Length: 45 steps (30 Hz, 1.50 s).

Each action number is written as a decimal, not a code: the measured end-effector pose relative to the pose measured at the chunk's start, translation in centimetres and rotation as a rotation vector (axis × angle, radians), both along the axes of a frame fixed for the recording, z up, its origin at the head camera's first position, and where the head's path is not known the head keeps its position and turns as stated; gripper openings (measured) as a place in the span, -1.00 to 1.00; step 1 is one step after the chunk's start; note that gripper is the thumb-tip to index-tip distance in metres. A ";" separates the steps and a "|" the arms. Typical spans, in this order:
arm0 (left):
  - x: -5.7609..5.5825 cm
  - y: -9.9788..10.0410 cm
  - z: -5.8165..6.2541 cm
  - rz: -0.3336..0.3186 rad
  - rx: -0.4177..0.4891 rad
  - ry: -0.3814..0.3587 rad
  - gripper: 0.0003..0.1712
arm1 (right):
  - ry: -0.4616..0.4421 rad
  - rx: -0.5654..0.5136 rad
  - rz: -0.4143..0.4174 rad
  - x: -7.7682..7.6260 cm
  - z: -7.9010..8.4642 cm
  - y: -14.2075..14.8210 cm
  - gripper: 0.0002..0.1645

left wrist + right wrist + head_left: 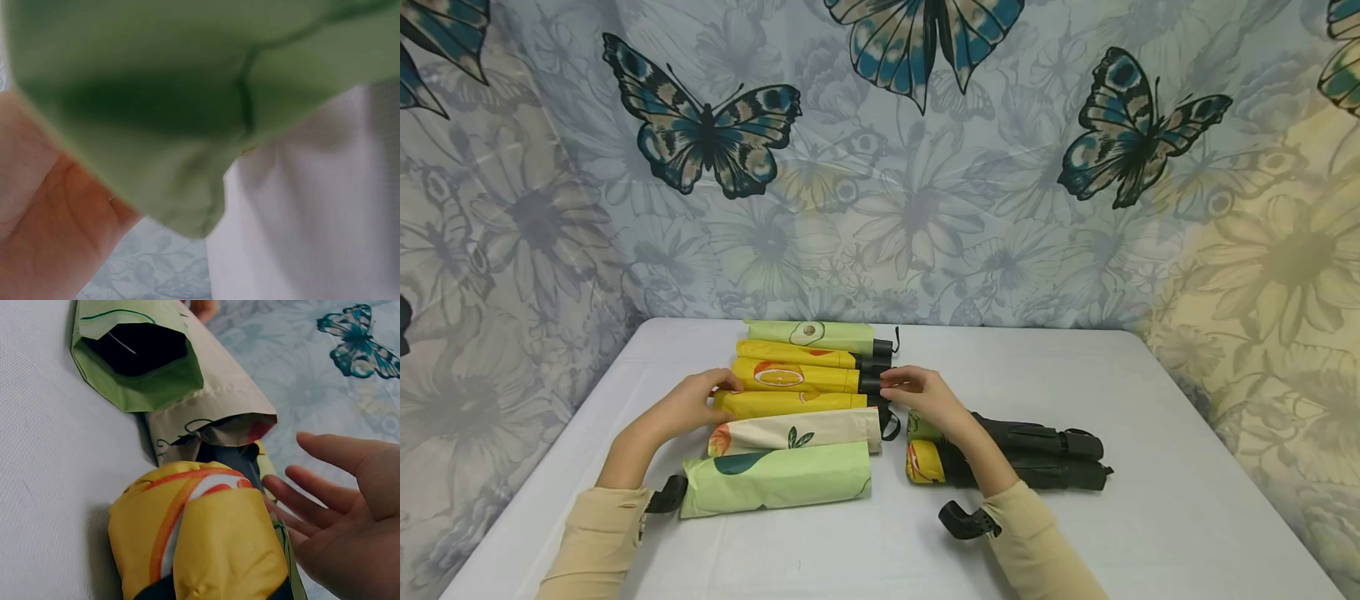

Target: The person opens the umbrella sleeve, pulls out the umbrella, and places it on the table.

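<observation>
While the left hand (696,404) reaches the left ends of the yellow sleeves, its thumb on the lower yellow sleeve (793,406) and its fingertips at the orange-slice sleeve (797,377) just beyond, thumb and fingers sit apart there, and whether they pinch any fabric I cannot tell, as a green fold hides much of that hand from its wrist camera. The right hand (928,396) holds nothing: its fingers are spread and loosely bent, their tips at the black end (870,382) of the orange-slice sleeve, too close to tell touching from just beside. Beyond these lie a third yellow sleeve (793,354) and, farthest, a green avocado sleeve (811,335) with a black loop at its right end. Nearer the person, a cream sleeve (820,429) with a leaf print lies beside a light green sleeve (782,482), whose right end gapes dark in the right wrist view. Right of this row, partly behind the right forearm, two black folded bundles (1045,454) lie side by side, showing green and yellow at their left ends. All rest on a white-covered table (1187,533), before a butterfly-printed cloth (917,208).
</observation>
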<state>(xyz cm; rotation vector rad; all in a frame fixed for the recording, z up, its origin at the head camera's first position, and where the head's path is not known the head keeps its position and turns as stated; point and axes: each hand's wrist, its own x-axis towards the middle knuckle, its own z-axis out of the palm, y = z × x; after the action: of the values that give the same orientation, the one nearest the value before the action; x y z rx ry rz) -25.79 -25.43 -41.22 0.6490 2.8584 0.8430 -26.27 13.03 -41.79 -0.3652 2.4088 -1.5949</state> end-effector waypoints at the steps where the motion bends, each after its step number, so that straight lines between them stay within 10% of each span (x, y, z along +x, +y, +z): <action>1: 0.0 0.0 0.0 -0.001 -0.001 -0.001 -0.64 | 0.010 0.008 0.012 0.0 0.0 -0.1 -0.48; 45: 0.1 -0.1 0.0 -0.002 0.025 -0.041 -0.63 | 0.164 0.278 0.159 -0.6 -0.9 -1.5 -0.64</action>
<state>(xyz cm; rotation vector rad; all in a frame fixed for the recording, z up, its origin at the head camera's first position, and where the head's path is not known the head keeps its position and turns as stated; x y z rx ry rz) -25.71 -25.49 -41.20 0.6291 2.8153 0.8822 -26.91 11.57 -42.70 -0.6359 2.6018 -1.1863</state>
